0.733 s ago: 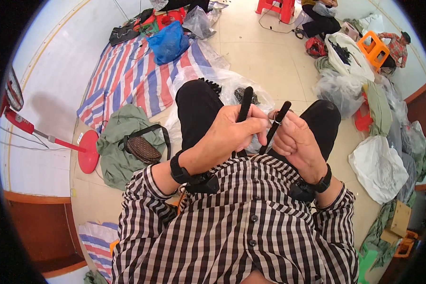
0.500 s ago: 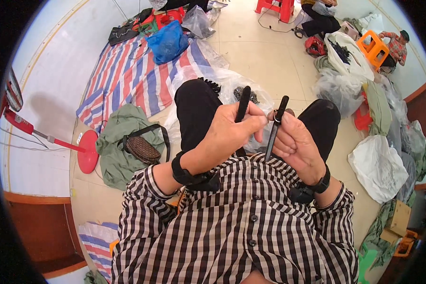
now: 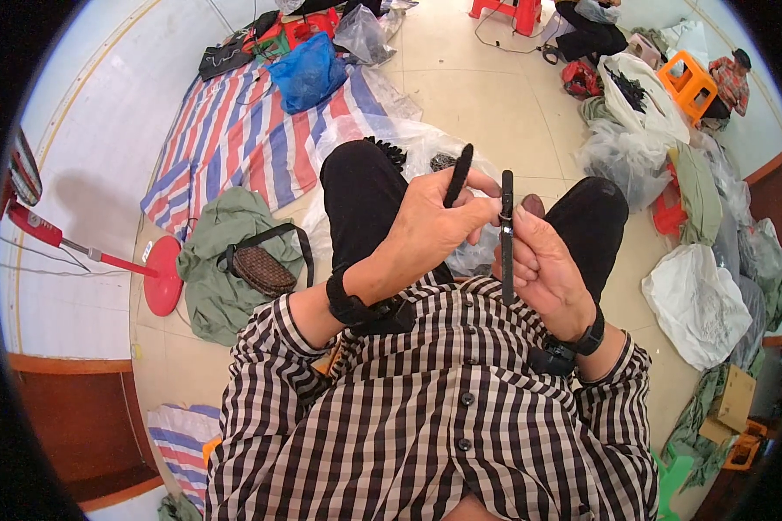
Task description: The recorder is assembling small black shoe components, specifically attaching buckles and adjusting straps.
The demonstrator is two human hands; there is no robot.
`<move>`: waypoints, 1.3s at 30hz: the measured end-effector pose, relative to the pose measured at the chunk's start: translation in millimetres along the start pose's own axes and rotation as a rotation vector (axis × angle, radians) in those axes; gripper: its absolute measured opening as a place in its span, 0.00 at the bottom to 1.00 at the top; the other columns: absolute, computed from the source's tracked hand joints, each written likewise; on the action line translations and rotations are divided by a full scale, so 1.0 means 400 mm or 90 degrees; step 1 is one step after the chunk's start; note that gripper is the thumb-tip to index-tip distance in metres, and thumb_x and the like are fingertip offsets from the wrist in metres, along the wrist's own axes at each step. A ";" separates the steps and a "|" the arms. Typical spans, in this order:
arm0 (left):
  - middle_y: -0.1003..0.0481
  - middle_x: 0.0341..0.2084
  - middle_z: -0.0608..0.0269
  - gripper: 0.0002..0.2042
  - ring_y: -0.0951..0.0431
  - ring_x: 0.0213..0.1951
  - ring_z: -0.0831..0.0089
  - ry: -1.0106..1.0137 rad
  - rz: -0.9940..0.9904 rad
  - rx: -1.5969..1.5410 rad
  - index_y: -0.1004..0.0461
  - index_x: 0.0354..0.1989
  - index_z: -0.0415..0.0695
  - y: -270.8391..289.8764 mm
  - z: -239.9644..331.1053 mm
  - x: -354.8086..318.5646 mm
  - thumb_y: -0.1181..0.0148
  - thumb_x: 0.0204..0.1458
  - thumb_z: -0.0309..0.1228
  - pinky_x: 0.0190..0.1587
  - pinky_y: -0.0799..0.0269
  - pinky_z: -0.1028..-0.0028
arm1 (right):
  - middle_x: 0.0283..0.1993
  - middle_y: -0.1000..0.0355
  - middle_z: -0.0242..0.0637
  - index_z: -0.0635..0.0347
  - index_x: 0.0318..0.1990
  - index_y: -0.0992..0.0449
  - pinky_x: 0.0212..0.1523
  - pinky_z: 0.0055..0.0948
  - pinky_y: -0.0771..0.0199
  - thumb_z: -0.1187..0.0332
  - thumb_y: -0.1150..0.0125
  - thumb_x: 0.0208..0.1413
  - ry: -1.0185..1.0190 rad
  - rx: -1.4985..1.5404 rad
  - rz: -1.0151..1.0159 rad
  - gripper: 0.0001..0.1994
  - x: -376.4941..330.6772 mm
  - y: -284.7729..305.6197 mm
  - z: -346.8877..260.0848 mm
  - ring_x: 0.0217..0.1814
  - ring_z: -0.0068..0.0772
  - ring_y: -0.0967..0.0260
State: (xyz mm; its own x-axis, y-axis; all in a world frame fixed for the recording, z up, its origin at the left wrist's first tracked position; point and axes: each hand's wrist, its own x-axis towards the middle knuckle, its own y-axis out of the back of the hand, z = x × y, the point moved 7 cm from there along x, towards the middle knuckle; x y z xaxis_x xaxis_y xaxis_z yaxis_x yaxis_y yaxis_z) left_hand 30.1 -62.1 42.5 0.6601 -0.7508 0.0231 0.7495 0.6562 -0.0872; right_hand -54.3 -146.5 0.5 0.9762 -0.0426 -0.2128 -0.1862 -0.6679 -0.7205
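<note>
In front of my belly, my left hand [image 3: 426, 224] is closed round a narrow black strap [image 3: 461, 169], whose rounded end sticks up past the fingers. My right hand [image 3: 549, 271] pinches a second black strip-like strap [image 3: 507, 260], held almost upright with a small shiny metal ring on it. The left thumb and fingertips touch this second strap near the ring. Whether the two straps join is hidden by my fingers. Beyond the hands, a clear plastic bag [image 3: 426, 139] lies between my knees, with a bundle of black strips [image 3: 389, 153] and small dark metal pieces [image 3: 443, 161].
Left of me lie a striped sheet [image 3: 235, 143], a blue bag [image 3: 306, 74], a green cloth with a brown pouch [image 3: 265, 272] and a red-based fan [image 3: 161, 278]. White sacks [image 3: 695, 304], plastic bags and an orange stool [image 3: 688, 85] line the right. Other people sit farther off.
The ringed strap has turned from slanted to nearly upright. The left strap's end now leans more to the right, and my left hand has shifted slightly right.
</note>
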 end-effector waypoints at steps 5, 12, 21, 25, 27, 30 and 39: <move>0.33 0.15 0.72 0.07 0.38 0.17 0.87 -0.009 -0.006 0.020 0.28 0.35 0.40 -0.003 -0.005 0.014 0.42 0.49 0.29 0.18 0.47 0.85 | 0.12 0.50 0.19 0.54 0.31 0.35 0.14 0.15 0.54 0.62 0.53 0.61 -0.004 -0.018 -0.006 0.09 -0.002 -0.017 -0.001 0.11 0.12 0.57; 0.35 0.15 0.73 0.06 0.38 0.17 0.88 0.037 -0.072 -0.012 0.29 0.32 0.41 -0.008 -0.011 0.011 0.41 0.48 0.29 0.17 0.49 0.86 | 0.12 0.50 0.19 0.53 0.29 0.36 0.14 0.15 0.54 0.62 0.52 0.61 -0.007 -0.053 0.022 0.10 -0.002 -0.008 -0.002 0.11 0.13 0.56; 0.35 0.14 0.72 0.05 0.40 0.15 0.88 0.067 -0.087 -0.079 0.30 0.32 0.42 -0.009 -0.039 0.015 0.42 0.49 0.28 0.15 0.52 0.86 | 0.11 0.50 0.21 0.56 0.30 0.34 0.13 0.16 0.54 0.60 0.58 0.63 0.012 -0.067 -0.005 0.13 0.005 -0.014 -0.007 0.11 0.13 0.57; 0.34 0.14 0.71 0.04 0.41 0.14 0.88 0.085 -0.085 -0.121 0.31 0.32 0.41 -0.006 -0.049 0.015 0.44 0.50 0.27 0.14 0.53 0.85 | 0.11 0.50 0.21 0.57 0.30 0.34 0.13 0.16 0.54 0.60 0.58 0.63 0.007 -0.069 -0.020 0.13 0.006 -0.020 -0.007 0.11 0.13 0.57; 0.34 0.14 0.72 0.05 0.41 0.14 0.88 0.091 -0.084 -0.117 0.31 0.33 0.42 -0.006 -0.045 0.012 0.43 0.50 0.27 0.14 0.53 0.86 | 0.11 0.50 0.21 0.57 0.29 0.34 0.13 0.16 0.54 0.60 0.57 0.62 0.003 -0.077 -0.009 0.13 0.006 -0.019 -0.007 0.11 0.13 0.57; 0.35 0.14 0.73 0.06 0.40 0.15 0.88 0.087 -0.079 -0.090 0.31 0.33 0.42 -0.006 -0.039 0.004 0.41 0.48 0.28 0.15 0.52 0.86 | 0.12 0.49 0.21 0.56 0.28 0.34 0.13 0.15 0.54 0.60 0.56 0.62 0.023 -0.087 -0.017 0.13 0.001 -0.024 -0.008 0.11 0.13 0.57; 0.35 0.17 0.74 0.09 0.37 0.18 0.88 0.042 -0.077 -0.011 0.31 0.34 0.42 -0.005 -0.024 -0.003 0.39 0.46 0.29 0.18 0.48 0.87 | 0.13 0.48 0.21 0.55 0.27 0.35 0.13 0.15 0.55 0.59 0.53 0.61 0.044 -0.127 0.008 0.13 -0.001 -0.020 -0.015 0.12 0.12 0.56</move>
State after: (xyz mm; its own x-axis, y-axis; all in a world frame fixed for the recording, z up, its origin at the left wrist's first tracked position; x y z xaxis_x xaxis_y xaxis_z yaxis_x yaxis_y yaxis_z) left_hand 27.3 -63.4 33.0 0.5594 -0.8283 -0.0312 0.8223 0.5593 -0.1049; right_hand -52.5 -145.8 10.2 0.9805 -0.0981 -0.1704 -0.1794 -0.8010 -0.5711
